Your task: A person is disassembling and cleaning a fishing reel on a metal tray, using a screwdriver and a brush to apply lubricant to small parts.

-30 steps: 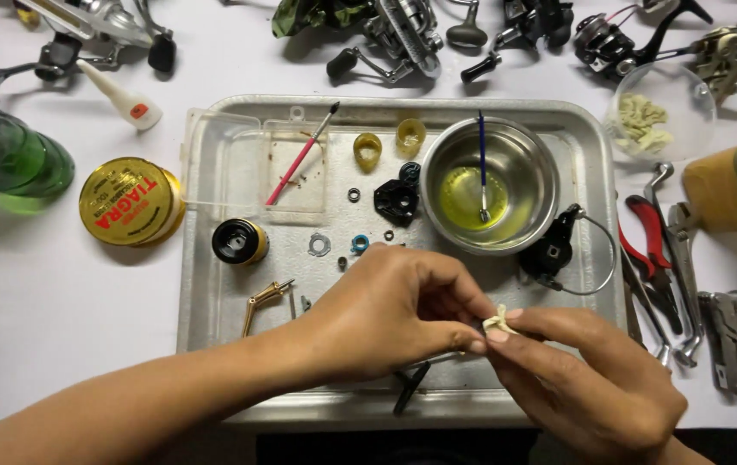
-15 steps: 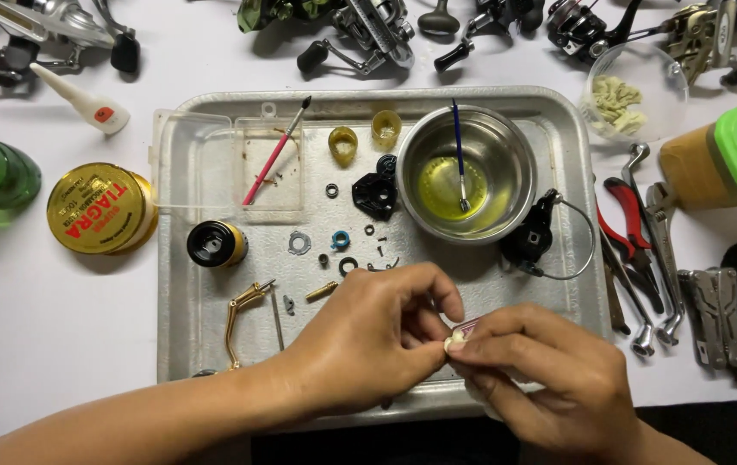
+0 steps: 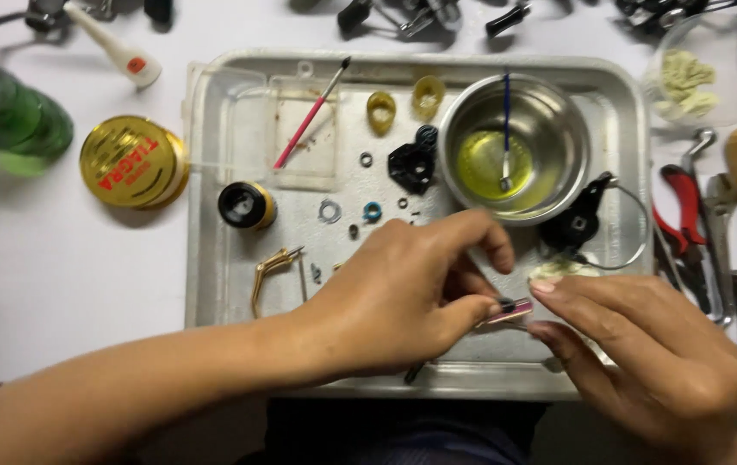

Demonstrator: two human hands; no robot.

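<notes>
Over the near edge of a metal tray (image 3: 213, 258), the left hand (image 3: 403, 293) and right hand (image 3: 644, 362) meet on a small pink and silver part (image 3: 513, 310). The left thumb and fingers are curled and pinch its dark end; the right thumb and forefinger pinch its other end, the rest of that hand loosely folded. What kind of part it is cannot be told. Just beyond the hands stands a steel bowl (image 3: 558, 129) of yellow liquid with a blue-handled brush (image 3: 506, 120) leaning in it, and a black reel part (image 3: 577, 222) lies beside the bowl. To the left on the white table sits a round gold tin (image 3: 131, 162) with a red printed label on its lid, near a green bottle (image 3: 11, 120). Red-handled pliers (image 3: 683, 207) lie right of the tray.
</notes>
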